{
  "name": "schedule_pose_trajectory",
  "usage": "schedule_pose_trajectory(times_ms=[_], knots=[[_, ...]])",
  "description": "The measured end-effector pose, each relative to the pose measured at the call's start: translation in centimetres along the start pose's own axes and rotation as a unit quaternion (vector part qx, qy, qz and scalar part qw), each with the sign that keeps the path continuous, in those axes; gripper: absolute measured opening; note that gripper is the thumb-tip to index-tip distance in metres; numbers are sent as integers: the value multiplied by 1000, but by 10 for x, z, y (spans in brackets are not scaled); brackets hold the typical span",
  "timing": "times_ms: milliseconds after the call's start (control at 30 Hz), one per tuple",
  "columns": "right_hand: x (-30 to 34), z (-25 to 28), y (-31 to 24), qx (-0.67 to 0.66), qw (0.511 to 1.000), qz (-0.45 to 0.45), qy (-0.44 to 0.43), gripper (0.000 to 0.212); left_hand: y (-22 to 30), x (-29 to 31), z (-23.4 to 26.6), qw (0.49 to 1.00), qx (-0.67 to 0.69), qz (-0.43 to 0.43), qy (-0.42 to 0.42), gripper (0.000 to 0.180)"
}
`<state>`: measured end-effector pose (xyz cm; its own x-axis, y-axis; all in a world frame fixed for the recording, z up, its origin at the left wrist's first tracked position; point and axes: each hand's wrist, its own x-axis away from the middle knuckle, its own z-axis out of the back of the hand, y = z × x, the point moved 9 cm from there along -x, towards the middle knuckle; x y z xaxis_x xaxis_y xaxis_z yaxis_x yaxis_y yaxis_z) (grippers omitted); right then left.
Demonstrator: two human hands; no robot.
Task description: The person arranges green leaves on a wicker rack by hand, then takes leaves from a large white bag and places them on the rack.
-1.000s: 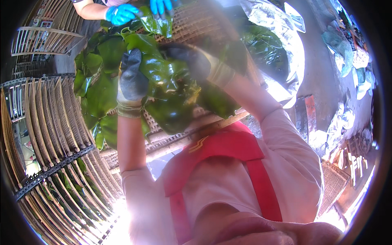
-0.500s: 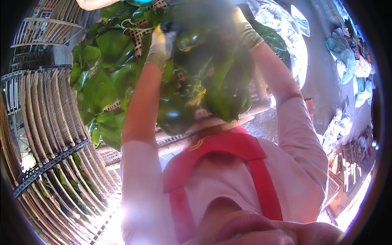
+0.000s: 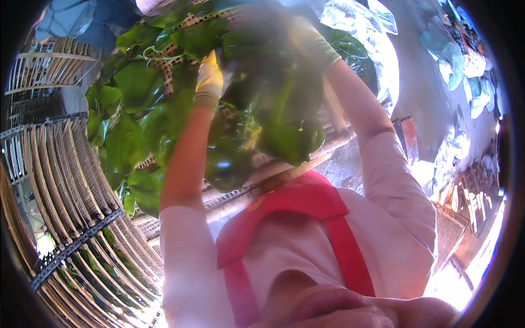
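Large, glossy green leaves [image 3: 131, 82] lie spread over a woven bamboo tray [image 3: 167, 68] in front of me. My left hand [image 3: 210, 79], in a white glove with yellow fingers, is among the leaves left of the middle. Its fingers look pressed together, but what is between them is hidden. My right hand [image 3: 306, 38], in a similar glove, reaches to the far side of the leaves. A hazy smear covers its fingers. Between both hands, broad dark leaves [image 3: 290, 115] hang toward the tray's near edge.
Stacked bamboo trays [image 3: 63, 175] sit in a metal rack [image 3: 76, 249] on my left, with leaves on some lower ones. Blue clothing [image 3: 71, 22] of another person shows at the far left. Crumpled silvery sheeting [image 3: 377, 49] and plastic bags [image 3: 481, 93] lie on the right.
The view has shifted, and the rack sits lower in it. The other person's bare arm has left the top edge, and blue clothing shows at far left. Both hands remain at the leaves.
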<state>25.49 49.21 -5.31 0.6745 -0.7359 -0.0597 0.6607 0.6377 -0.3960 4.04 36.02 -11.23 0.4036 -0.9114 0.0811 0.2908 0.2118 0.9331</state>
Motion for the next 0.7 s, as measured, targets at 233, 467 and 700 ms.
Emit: schedule_pose_trajectory(times_ms=[233,467,700], knots=[[5,-10,7,-281,946,-44,155,54,24,10,-13,996,76,-47,-25,36],[97,17,42,-17,990,-134,-33,51,67,74,-26,995,-10,-64,-82,25],[160,-32,-40,56,990,75,-102,70,107,155,-68,849,-430,-231,-203,40]])
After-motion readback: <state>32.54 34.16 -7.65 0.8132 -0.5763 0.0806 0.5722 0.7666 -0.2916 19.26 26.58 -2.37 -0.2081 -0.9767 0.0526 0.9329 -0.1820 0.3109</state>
